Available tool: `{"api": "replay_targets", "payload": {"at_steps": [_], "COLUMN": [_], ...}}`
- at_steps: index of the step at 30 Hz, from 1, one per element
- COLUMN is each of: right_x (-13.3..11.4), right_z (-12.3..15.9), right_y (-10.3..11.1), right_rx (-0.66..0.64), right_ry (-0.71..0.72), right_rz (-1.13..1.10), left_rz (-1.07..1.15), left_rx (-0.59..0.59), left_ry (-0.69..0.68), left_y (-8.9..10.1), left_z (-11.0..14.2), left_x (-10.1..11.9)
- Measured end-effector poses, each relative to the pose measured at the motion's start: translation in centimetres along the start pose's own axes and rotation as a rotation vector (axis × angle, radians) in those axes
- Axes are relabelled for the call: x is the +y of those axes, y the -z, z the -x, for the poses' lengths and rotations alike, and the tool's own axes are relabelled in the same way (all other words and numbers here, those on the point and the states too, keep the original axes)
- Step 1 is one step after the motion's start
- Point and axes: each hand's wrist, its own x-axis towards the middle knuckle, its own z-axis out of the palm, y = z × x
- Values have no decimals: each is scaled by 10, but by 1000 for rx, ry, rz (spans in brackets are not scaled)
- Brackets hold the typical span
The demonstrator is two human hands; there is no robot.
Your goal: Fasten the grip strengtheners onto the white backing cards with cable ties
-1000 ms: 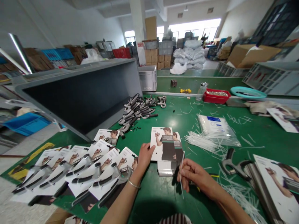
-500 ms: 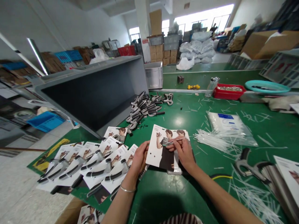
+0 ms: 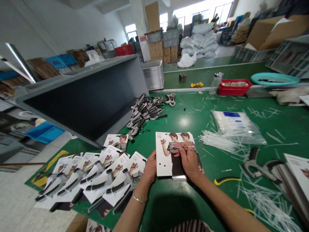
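Note:
A white printed backing card [image 3: 166,151] lies on top of a small stack of cards on the green table [image 3: 183,122]. My left hand [image 3: 150,167] grips its left edge with the fingers closed on it. My right hand [image 3: 189,159] rests on the card's right half and pinches a thin white cable tie [image 3: 183,146] that lies across the card. To the left, several finished cards with grey hand grippers [image 3: 96,175] tied on are fanned out in a row.
A pile of loose grey hand grippers [image 3: 145,112] sits beyond the cards beside a big grey bin [image 3: 79,96]. White cable ties [image 3: 222,141] and a clear bag [image 3: 238,124] lie to the right, with pliers [image 3: 260,167], a red tray [image 3: 234,87] and more cards [image 3: 299,177].
The top card was lifted off the stack and now lies flat on it again. My right hand brought the cable tie from below the stack up onto the card.

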Motion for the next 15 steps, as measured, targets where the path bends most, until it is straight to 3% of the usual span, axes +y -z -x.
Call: {"api": "replay_targets", "payload": {"at_steps": [6,15], "right_x": [-2,-1], "right_z": [1,6], "right_y": [2,0], "right_rx": [20,-40], "right_ry": [2,7], "right_rz": [9,-105], "left_rz": [-230,-140], "left_rx": [-19,15], "left_ry": [-22,15], "left_y": [-3,-10], "left_z": [-11,-18], "left_x": [0,19]}}
